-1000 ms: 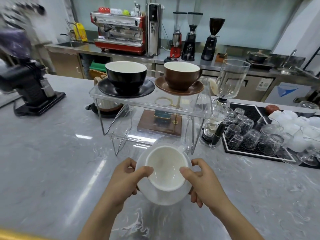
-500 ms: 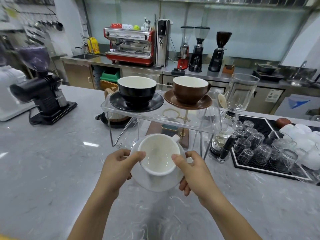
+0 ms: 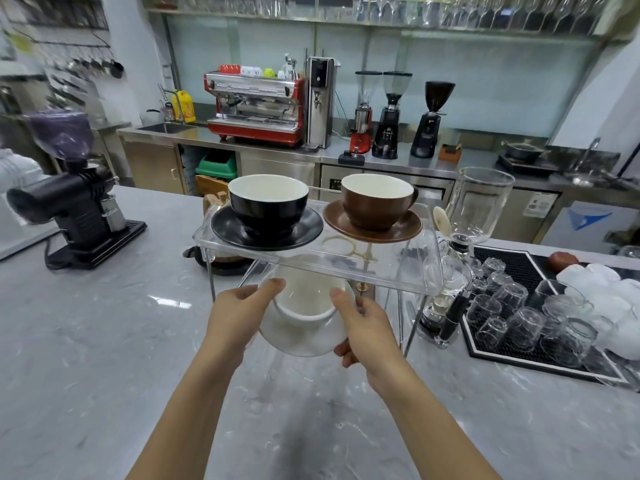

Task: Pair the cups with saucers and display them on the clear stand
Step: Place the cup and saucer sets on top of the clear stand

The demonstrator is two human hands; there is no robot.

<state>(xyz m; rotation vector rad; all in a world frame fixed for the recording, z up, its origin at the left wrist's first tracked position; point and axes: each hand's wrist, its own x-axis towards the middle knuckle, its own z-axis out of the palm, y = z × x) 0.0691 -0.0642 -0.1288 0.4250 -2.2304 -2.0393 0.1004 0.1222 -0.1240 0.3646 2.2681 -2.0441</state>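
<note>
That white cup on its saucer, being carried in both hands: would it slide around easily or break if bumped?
Probably yes to both. The white cup just sits loose on the white saucer, both look glazed and smooth, so a tilt could slide it. It looks ceramic, so likely rigid and chippable against the clear stand. Both hands steady it with thumbs.

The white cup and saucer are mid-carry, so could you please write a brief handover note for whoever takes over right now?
Left hand: grips the white saucer's left edge, thumb on the white cup's rim.
Right hand: grips the saucer's right edge, thumb on the rim.
The cup sits on its saucer, held above the counter at the front of the clear stand, partly under its top shelf.
Done: black cup on black saucer and brown cup on brown saucer, both on the top shelf.
Left: set the white pair on the stand.
</note>
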